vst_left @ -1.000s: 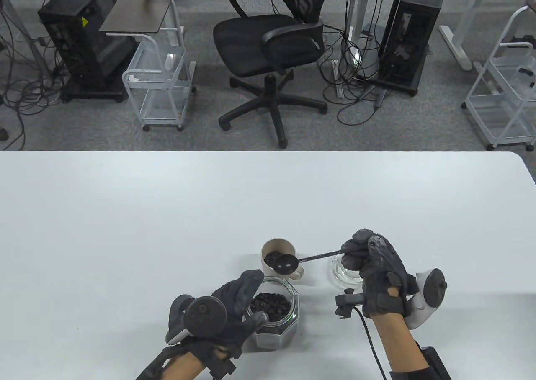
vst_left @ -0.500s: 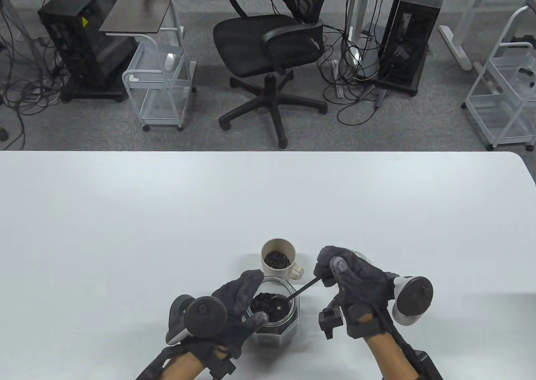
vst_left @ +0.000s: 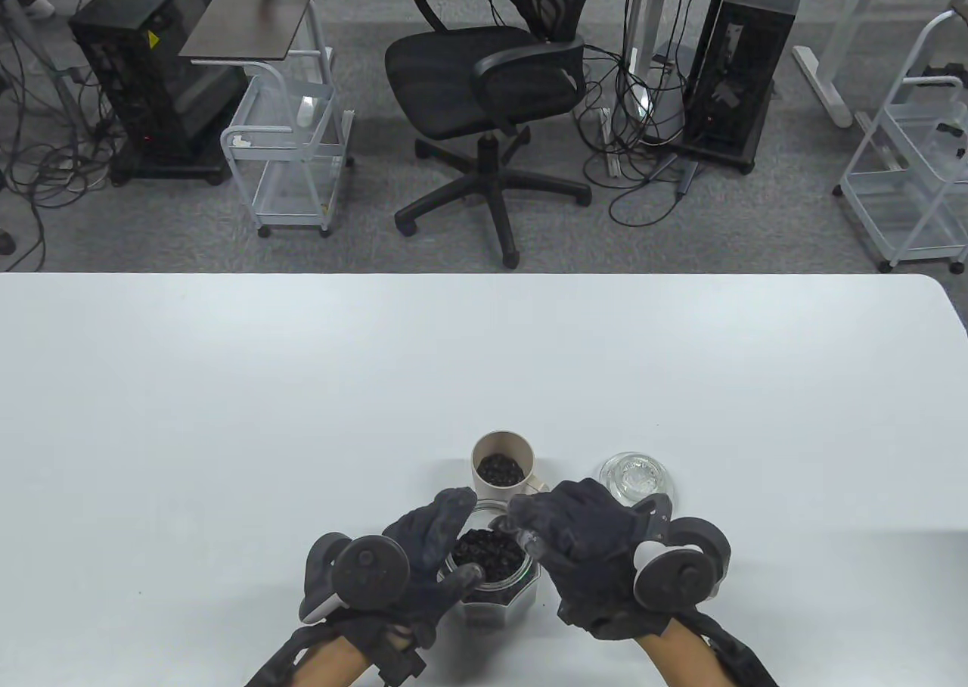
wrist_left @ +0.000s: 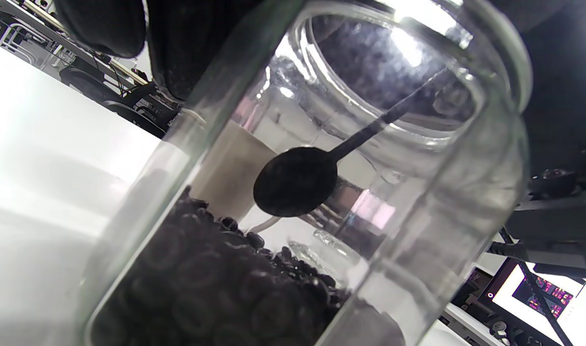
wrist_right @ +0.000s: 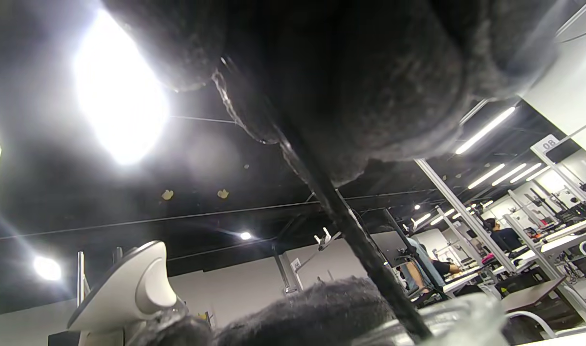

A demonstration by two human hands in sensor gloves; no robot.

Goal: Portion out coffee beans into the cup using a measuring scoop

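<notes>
Near the front edge of the bench (vst_left: 227, 384), the left hand (vst_left: 423, 558) wraps its grip round the glass jar (vst_left: 495, 589) of coffee beans (vst_left: 488, 551). The right hand (vst_left: 582, 558) pinches the scoop (wrist_left: 295, 180) handle (bowl inside the jar, above the beans). Just beyond stands the cup (vst_left: 501, 466), partly filled; a glass lid (vst_left: 637, 477) lies to its right.

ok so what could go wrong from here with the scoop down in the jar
1. The right hand covers the glass jar's mouth, so the measuring scoop could knock the rim coming out.
2. The cup stands right behind the jar; a wide swing may tip it or scatter coffee beans.
3. The glass lid lies beside the right hand, within bumping range.
</notes>
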